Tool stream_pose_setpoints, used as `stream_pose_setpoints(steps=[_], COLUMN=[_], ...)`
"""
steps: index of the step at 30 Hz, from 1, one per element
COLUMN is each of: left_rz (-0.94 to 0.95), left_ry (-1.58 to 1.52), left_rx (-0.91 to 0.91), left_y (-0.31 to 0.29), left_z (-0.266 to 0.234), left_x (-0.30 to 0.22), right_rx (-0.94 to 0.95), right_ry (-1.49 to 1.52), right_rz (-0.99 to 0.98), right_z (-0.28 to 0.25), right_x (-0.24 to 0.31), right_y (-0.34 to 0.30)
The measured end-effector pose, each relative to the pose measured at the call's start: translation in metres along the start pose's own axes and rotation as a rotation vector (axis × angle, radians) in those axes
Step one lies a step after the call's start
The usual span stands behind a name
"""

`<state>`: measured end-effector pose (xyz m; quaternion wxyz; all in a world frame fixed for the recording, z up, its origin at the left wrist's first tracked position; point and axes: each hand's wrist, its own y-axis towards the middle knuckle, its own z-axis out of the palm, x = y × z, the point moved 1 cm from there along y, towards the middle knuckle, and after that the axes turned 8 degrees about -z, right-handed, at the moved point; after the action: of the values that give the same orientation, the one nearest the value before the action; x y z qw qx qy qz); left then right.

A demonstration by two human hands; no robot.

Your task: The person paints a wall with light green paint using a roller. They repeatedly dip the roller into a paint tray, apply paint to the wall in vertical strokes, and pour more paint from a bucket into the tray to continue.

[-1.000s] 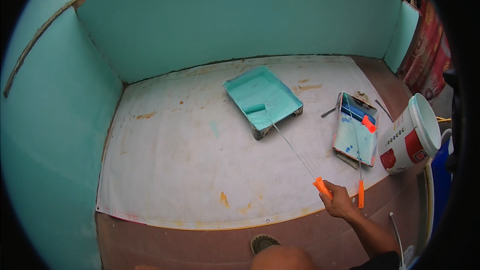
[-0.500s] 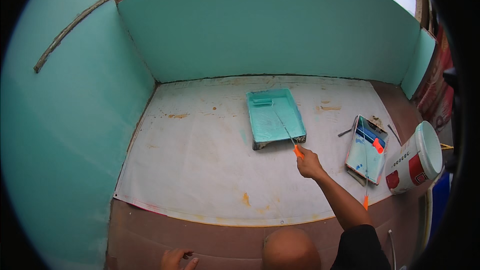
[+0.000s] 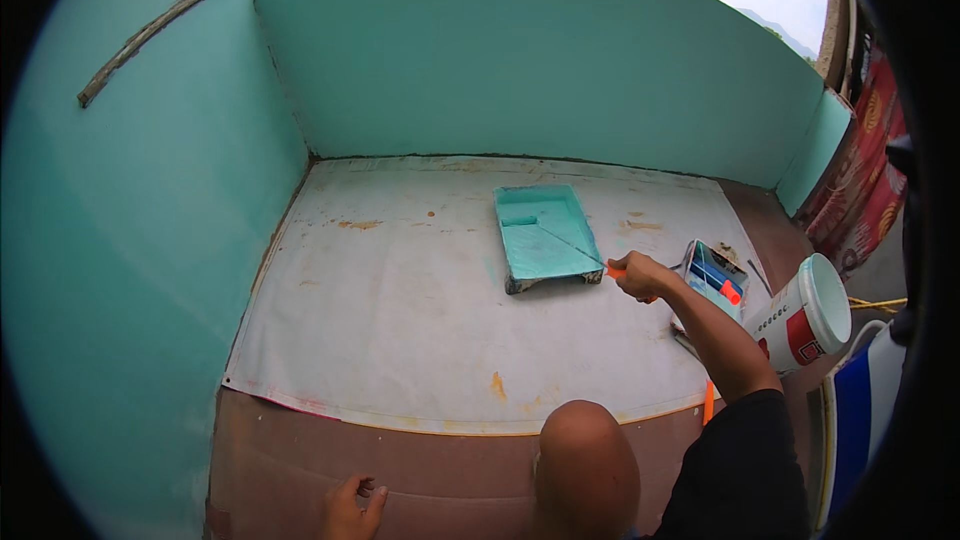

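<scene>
My right hand [image 3: 640, 277] is closed round the orange handle of a paint roller [image 3: 565, 240]. Its thin metal rod slants across the turquoise paint tray [image 3: 548, 258] to the roller head, which lies in wet paint near the tray's left side. The tray rests on a whitish sheet [image 3: 400, 340] spread over the floor. Low in the picture, left of my knee, my left hand [image 3: 355, 507] hangs over the brown floor with fingers loosely curved and apart, holding nothing.
Right of my forearm, a smaller tray [image 3: 738, 313] holds a blue roller [image 3: 708, 268]. A white bucket [image 3: 785, 325] leans beside it. Turquoise walls [image 3: 540, 60] enclose the far and left sides. A red patterned cloth [image 3: 865, 180] hangs at the right.
My right hand has moved slightly up and right, so the roller's rod lies at a flatter slant. The roller head stays in the tray. The view has shifted a little.
</scene>
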<state>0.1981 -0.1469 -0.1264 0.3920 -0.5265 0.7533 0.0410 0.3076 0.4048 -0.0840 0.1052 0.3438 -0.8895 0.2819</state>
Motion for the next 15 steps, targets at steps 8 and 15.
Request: stream_pose_setpoints(steps=[8, 15], left_rz=[-0.004, -0.061], left_ry=[-0.036, 0.048], left_rx=[-0.074, -0.148], left_y=[0.009, 0.015], left_z=[-0.001, 0.001], left_x=[0.009, 0.022], right_rx=[-0.101, -0.248], right_ry=[0.263, 0.085], right_rz=[0.022, 0.116], right_z=[-0.003, 0.03], right_x=[0.0, -0.018], right_y=[0.04, 0.1])
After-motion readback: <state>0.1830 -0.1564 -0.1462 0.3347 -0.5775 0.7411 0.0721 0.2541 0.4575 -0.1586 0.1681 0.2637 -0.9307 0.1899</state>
